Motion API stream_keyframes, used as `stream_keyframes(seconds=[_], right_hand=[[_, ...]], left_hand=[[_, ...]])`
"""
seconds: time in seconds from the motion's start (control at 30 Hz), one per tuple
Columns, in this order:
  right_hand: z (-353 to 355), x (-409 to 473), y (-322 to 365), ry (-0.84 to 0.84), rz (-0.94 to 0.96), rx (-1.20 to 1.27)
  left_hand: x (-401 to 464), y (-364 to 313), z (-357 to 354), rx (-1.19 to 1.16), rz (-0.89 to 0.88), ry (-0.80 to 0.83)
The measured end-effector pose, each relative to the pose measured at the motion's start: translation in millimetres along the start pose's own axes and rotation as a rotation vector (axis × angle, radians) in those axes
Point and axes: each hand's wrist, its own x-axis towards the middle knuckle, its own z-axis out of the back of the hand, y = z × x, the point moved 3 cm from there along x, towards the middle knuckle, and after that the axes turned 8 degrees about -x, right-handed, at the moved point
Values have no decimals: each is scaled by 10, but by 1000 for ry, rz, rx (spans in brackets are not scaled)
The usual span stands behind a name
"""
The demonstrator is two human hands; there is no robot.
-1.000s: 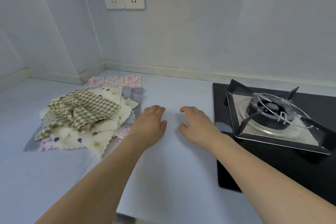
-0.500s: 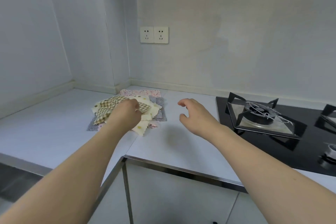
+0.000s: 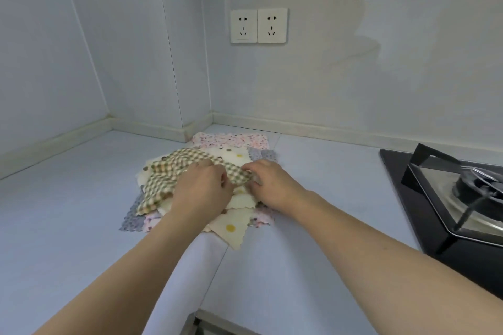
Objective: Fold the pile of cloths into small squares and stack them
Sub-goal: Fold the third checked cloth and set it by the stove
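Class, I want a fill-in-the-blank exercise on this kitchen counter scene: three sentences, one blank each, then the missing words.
1. Both the left hand and the right hand grip the ____ cloth on top of the pile.
2. The cloth pile lies on the counter below two wall ____.
3. The gas stove sits to the ____ of the pile.

Missing words: checked; sockets; right
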Motion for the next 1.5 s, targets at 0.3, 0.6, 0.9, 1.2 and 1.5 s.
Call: stream_keyframes(seconds=[0.3,0.6,0.9,1.2,1.5], right_hand=[[345,-49,145,-265,59,122],[1813,-1346,304,-491,3,117],[2637,-2388,135,-641,-42,-20],[2037,-2109,-615,-473,-204,-83],[1177,-1432,-1201,-381,-300,-57]], left_hand=[[67,-263,492,-207,-128,-151],[-318,-1207,1453,18,-344,-177],[-626,-2046,1692,-327,-221,33],[-252,-1680,867,-336,-118,304],[72,-1091,-22,-251,-110,244]])
